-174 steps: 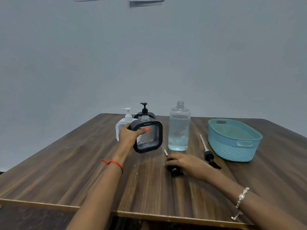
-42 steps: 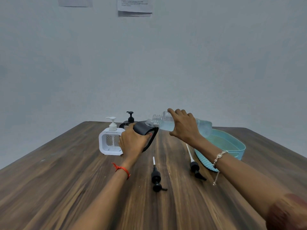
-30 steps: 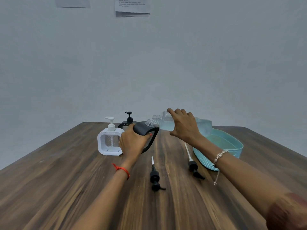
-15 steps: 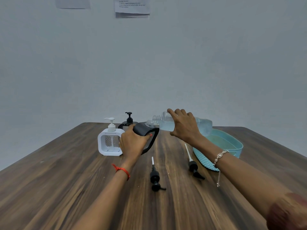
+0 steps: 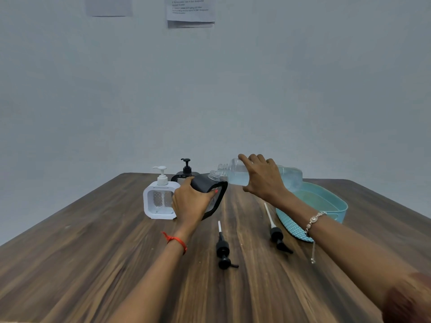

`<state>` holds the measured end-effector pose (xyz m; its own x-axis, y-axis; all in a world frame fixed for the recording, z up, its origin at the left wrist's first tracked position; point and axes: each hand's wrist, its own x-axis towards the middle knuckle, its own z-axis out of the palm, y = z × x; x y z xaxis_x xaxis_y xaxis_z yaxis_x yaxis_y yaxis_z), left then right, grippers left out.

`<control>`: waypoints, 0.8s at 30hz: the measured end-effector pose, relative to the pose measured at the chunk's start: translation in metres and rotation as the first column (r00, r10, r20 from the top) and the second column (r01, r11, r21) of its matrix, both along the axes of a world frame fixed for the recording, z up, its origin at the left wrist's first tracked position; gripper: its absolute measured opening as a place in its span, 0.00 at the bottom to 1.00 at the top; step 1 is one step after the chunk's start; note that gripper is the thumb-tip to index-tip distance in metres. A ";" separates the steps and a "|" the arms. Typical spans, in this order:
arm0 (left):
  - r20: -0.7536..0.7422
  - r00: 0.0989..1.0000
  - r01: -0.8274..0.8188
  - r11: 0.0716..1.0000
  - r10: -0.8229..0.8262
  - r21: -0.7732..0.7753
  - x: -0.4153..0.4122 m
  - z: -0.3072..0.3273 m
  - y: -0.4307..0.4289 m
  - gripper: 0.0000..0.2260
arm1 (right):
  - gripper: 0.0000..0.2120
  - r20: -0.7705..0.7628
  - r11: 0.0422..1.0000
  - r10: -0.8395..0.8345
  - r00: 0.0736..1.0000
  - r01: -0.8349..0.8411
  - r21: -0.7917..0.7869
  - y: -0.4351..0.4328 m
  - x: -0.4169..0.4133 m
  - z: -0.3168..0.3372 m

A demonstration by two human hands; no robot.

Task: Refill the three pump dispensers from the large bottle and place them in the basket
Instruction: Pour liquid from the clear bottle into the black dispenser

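left hand [image 5: 190, 201] grips a tilted black dispenser [image 5: 210, 192], its open neck meeting the mouth of the large bottle [image 5: 235, 174], held near-horizontal in the closed right hand [image 5: 263, 180]. white dispenser [image 5: 159, 199] and second black dispenser [image 5: 185, 174] stand behind. 2 loose pumps [image 5: 222, 249] lie on the table [image 5: 93, 252] beside the teal basket [image 5: 326, 206]. wall notice [image 5: 190, 10]: print unreadable.

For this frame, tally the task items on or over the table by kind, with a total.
Square pump dispensers: 3 (white, black at the back, black held in left hand)
Loose black pump heads: 2 ()
Large clear bottle: 1
Teal plastic basket: 1
Total: 7
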<state>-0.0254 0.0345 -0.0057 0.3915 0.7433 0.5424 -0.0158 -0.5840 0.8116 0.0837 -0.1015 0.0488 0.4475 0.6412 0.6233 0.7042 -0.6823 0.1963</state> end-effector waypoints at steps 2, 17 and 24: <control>0.000 1.000 0.001 1.000 -0.001 -0.002 0.000 0.000 0.000 0.24 | 0.36 0.002 1.000 0.002 1.000 -0.002 -0.002 0.000 0.000 0.000; 0.025 1.000 0.013 1.000 -0.012 -0.022 -0.003 -0.001 -0.002 0.22 | 0.36 0.010 1.000 0.003 1.000 -0.003 -0.015 0.001 -0.001 0.001; 0.009 1.000 -0.002 1.000 0.002 -0.031 -0.003 -0.002 -0.002 0.23 | 0.36 0.012 1.000 0.009 1.000 -0.009 -0.013 0.001 -0.003 0.000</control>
<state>-0.0288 0.0327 -0.0078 0.3857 0.7603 0.5226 -0.0220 -0.5587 0.8291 0.0805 -0.1008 0.0492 0.4342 0.6531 0.6204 0.7075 -0.6736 0.2138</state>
